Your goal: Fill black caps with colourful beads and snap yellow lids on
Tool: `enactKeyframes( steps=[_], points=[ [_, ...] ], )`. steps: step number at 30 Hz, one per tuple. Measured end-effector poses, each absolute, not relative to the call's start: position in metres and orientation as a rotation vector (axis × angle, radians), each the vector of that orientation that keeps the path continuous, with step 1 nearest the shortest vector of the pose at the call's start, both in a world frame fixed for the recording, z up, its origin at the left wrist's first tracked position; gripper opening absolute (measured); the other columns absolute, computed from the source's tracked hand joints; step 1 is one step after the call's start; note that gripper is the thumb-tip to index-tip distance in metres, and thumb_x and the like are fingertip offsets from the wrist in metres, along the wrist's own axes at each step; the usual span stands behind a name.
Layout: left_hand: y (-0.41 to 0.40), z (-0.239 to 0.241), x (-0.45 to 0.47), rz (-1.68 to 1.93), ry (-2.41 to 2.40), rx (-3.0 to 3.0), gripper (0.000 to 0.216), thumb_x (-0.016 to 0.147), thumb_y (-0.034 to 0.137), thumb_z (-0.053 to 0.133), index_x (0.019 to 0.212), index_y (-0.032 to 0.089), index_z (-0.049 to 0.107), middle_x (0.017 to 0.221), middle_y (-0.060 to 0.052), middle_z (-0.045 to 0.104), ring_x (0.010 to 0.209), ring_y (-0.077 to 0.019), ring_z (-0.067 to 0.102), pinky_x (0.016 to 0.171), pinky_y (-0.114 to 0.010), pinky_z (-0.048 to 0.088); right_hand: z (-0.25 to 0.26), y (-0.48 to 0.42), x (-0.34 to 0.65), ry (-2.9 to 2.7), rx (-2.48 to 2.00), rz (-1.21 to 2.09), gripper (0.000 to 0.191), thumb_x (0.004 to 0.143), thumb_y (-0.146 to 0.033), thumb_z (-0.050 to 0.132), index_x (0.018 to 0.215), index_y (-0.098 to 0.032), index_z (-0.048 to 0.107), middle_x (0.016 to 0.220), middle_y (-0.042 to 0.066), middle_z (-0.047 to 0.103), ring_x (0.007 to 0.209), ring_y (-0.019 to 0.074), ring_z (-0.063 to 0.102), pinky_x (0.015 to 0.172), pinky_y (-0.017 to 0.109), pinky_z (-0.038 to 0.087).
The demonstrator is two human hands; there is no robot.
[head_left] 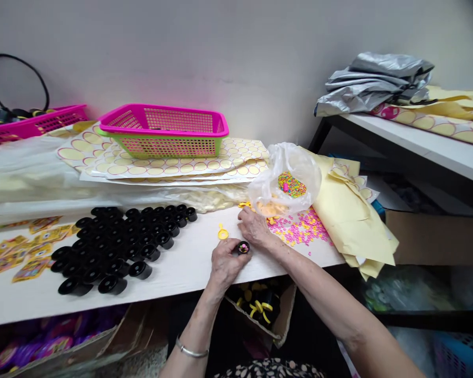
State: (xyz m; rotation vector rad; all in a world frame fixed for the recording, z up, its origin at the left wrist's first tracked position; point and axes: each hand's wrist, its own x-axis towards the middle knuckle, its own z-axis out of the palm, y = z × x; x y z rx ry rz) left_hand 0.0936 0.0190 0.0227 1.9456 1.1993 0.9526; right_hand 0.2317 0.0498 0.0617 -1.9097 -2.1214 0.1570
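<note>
Cup (238, 245) w/ beads (243, 247) is being held front-left of bag (305, 163), L hand (225, 262) grasping it; R hand (255, 228) is lying nr bag, grip can't tell. Holding mouth-up is prob. preventing spills.

Tabletop (197, 275), left: clustered cups (114, 236); packets (27, 254) to their left.
Middle: a single cup (243, 242) in the left hand (226, 262); the right hand (254, 228) just beside it.
Right: scattered pieces (299, 229), a plastic bag (287, 178) behind them, paper sheets (350, 215) beyond.
Behind cups: a basket (169, 146) on stacked sheets (173, 170).
Below: a box (287, 315) under the near edge.
</note>
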Motion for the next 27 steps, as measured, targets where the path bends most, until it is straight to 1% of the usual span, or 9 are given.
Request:
enactKeyframes(
  steps=[4, 7, 9, 11, 14, 18, 21, 24, 27],
  points=[
    [0.016, 0.026, 0.094, 0.964, 1.205, 1.92, 0.015, 0.059, 0.018, 0.069, 0.074, 0.019, 0.067, 0.07, 0.001, 0.061, 0.07, -0.0139, 0.053, 0.067, -0.026, 0.043, 0.054, 0.062, 0.228, -2.151, -1.636, 0.26, 0.018, 0.086, -0.024, 0.048, 0.097, -0.017, 0.059, 0.104, 0.006, 0.054, 0.095, 0.0178, 0.046, 0.082, 0.028, 0.037],
    [0.012, 0.026, 0.091, 0.982, 1.219, 1.876, 0.022, 0.057, 0.015, 0.071, 0.079, 0.019, 0.067, 0.077, 0.001, 0.063, 0.076, -0.0146, 0.055, 0.072, -0.026, 0.044, 0.053, 0.076, 0.224, -2.384, -1.387, 0.411, 0.019, 0.08, -0.02, 0.055, 0.097, -0.021, 0.064, 0.103, 0.003, 0.056, 0.092, 0.0181, 0.044, 0.081, 0.029, 0.035],
    [0.008, 0.025, 0.087, 0.966, 1.238, 1.88, 0.022, 0.057, 0.016, 0.072, 0.078, 0.02, 0.067, 0.075, 0.001, 0.063, 0.077, -0.0151, 0.054, 0.072, -0.027, 0.044, 0.054, 0.083, 0.222, -2.525, -1.289, 0.438, 0.018, 0.077, -0.021, 0.059, 0.093, -0.022, 0.066, 0.102, 0.002, 0.056, 0.09, 0.0189, 0.042, 0.08, 0.031, 0.034],
    [0.005, 0.023, 0.083, 0.953, 1.256, 1.898, 0.02, 0.058, 0.02, 0.073, 0.076, 0.02, 0.067, 0.072, 0.001, 0.061, 0.075, -0.0153, 0.053, 0.071, -0.027, 0.043, 0.057, 0.086, 0.222, -2.624, -1.234, 0.407, 0.015, 0.078, -0.024, 0.059, 0.091, -0.021, 0.066, 0.102, 0.003, 0.056, 0.09, 0.0198, 0.041, 0.079, 0.032, 0.033],
    [0.002, 0.022, 0.08, 0.958, 1.265, 1.913, 0.019, 0.058, 0.022, 0.074, 0.075, 0.02, 0.066, 0.071, 0.0, 0.06, 0.074, -0.0152, 0.052, 0.07, -0.027, 0.042, 0.061, 0.083, 0.223, -2.715, -1.184, 0.373, 0.018, 0.084, -0.026, 0.052, 0.095, -0.02, 0.064, 0.104, 0.005, 0.055, 0.089, 0.0195, 0.041, 0.079, 0.032, 0.033],
    [0.001, 0.021, 0.08, 0.957, 1.248, 1.956, 0.022, 0.058, 0.024, 0.075, 0.077, 0.019, 0.065, 0.073, 0.0, 0.06, 0.076, -0.0159, 0.052, 0.071, -0.028, 0.042, 0.058, 0.074, 0.224, -2.731, -1.195, 0.337, 0.019, 0.084, -0.024, 0.051, 0.098, -0.022, 0.063, 0.102, 0.006, 0.054, 0.088, 0.0195, 0.041, 0.076, 0.031, 0.032],
    [0.002, 0.021, 0.08, 0.961, 1.238, 1.987, 0.025, 0.057, 0.023, 0.076, 0.08, 0.019, 0.066, 0.075, -0.001, 0.061, 0.078, -0.0167, 0.052, 0.072, -0.028, 0.042, 0.05, 0.07, 0.217, -2.624, -1.31, 0.284, 0.014, 0.083, -0.023, 0.051, 0.091, -0.019, 0.062, 0.095, 0.006, 0.054, 0.088, 0.0194, 0.041, 0.075, 0.03, 0.032],
    [0.001, 0.021, 0.079, 0.96, 1.246, 2.001, 0.025, 0.057, 0.021, 0.075, 0.08, 0.019, 0.066, 0.073, 0.0, 0.06, 0.077, -0.0166, 0.051, 0.071, -0.028, 0.042, 0.044, 0.07, 0.206, -2.462, -1.487, 0.317, 0.014, 0.084, -0.024, 0.05, 0.083, -0.016, 0.061, 0.091, 0.008, 0.056, 0.088, 0.0194, 0.043, 0.075, 0.029, 0.032],
    [0.001, 0.021, 0.079, 0.965, 1.238, 1.986, 0.024, 0.058, 0.021, 0.075, 0.079, 0.019, 0.066, 0.072, 0.0, 0.06, 0.075, -0.0158, 0.051, 0.069, -0.027, 0.042, 0.043, 0.069, 0.205, -2.302, -1.644, 0.39, 0.015, 0.085, -0.02, 0.047, 0.083, -0.015, 0.061, 0.091, 0.009, 0.059, 0.089, 0.0189, 0.046, 0.075, 0.029, 0.032]
  ],
)
